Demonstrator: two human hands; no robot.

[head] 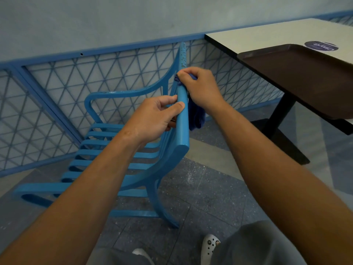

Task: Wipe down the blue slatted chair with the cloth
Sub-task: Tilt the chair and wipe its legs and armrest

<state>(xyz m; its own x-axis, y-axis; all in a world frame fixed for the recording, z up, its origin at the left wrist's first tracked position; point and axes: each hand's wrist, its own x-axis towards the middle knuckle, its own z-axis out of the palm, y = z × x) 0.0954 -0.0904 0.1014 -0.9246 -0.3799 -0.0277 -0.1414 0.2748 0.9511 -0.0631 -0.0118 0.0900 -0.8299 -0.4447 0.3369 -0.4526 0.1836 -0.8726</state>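
- Behind the blue slatted chair (133,155) I see a pale wall with a blue wire lattice fence (57,88), and the floor (200,188) is grey speckled tile.
- At the right stands a table (248,35), and a dark brown tray (298,73) lies on it, partly over its edge.
- I watch from above and behind the chair; its top rail (182,115) runs away from me, between the two hands.
- My left hand (152,119) grips this rail, thumb on top and fingers curled around the far side, so it steadies the chair.
- My right hand (198,87) pinches the dark blue cloth (196,115) against the rail further along; the rest of the cloth hangs down on the right side of the rail.
- I judge that the wiping is at the backrest top now.
- If the seat slats, the arms and the legs are already wiped, I cannot tell; they look dry and show no clear marks.
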